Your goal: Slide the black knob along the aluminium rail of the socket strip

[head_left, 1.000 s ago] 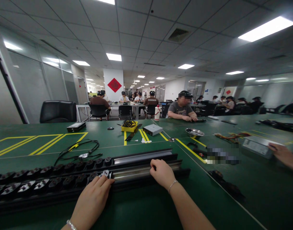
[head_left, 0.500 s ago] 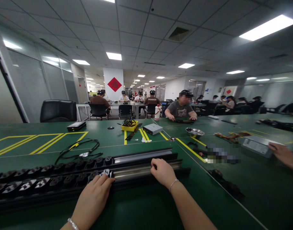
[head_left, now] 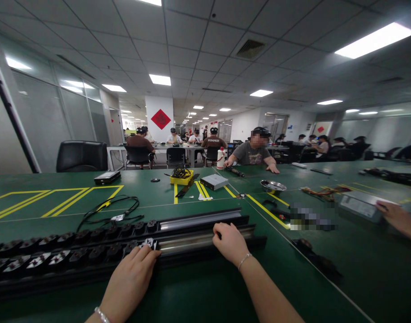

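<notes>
A long black rail assembly (head_left: 192, 233) lies across the green table (head_left: 198, 291) in front of me, with a row of black socket modules (head_left: 74, 255) on its left part and bare metal channel on its right. My left hand (head_left: 129, 280) rests on the near rail, its fingertips pressed against the last socket module (head_left: 148, 244). My right hand (head_left: 229, 243) is curled over the metal channel farther right, fingers closed on the rail's edge.
A black cable (head_left: 111, 211) loops behind the rails. Farther back lie a yellow tray of cables (head_left: 181, 177), a grey box (head_left: 214, 181), a metal bowl (head_left: 273, 185) and a black device (head_left: 106, 177). Another person's hand (head_left: 398, 217) holds a grey box at right. A person (head_left: 254, 152) sits opposite.
My hands stay almost still on the rail. The person opposite has spread their arms apart on the far table.
</notes>
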Demonstrator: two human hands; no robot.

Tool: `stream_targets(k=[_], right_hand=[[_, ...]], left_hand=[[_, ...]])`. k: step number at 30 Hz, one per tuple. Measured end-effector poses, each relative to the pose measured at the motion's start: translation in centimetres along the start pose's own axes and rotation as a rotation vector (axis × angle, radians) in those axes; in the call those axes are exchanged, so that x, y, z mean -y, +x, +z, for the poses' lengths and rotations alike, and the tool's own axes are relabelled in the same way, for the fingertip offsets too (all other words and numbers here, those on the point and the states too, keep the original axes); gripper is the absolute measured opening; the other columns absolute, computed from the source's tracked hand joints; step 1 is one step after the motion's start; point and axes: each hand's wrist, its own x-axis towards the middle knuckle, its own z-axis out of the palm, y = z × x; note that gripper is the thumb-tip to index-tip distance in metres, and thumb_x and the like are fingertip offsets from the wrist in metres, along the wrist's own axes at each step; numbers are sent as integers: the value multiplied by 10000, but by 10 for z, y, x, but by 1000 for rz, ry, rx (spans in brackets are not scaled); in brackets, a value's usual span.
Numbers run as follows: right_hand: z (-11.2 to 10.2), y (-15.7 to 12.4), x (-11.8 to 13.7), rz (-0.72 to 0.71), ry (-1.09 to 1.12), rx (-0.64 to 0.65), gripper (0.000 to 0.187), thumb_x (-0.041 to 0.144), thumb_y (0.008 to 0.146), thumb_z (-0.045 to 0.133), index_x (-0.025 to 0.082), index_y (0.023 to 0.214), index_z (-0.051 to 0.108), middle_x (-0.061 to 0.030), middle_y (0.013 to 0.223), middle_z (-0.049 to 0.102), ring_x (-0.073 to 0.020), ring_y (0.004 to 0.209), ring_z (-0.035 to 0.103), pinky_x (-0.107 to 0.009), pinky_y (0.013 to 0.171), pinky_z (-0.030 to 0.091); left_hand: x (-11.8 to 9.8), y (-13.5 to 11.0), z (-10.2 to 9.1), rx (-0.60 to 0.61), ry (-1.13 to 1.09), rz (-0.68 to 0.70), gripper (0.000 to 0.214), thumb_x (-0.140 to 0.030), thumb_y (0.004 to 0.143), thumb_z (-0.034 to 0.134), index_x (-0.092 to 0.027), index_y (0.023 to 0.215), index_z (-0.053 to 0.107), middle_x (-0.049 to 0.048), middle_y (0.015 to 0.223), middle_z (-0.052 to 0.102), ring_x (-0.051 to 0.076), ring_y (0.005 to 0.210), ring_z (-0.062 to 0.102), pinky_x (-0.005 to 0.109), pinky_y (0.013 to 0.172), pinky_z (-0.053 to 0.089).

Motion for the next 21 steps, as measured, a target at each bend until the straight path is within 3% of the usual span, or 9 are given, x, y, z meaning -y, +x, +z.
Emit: stream_targets(k=[21], right_hand=[[-4, 0, 0, 21, -4, 36, 113, 182, 741, 408, 206, 709, 513, 9, 772, 590, -119, 770, 505, -317, 912, 221]], left_hand=[[-1, 1, -1, 8, -18, -11, 260, -207, 855, 366, -220, 990, 587, 37, 871, 582, 158, 781, 536, 312, 765, 428]])
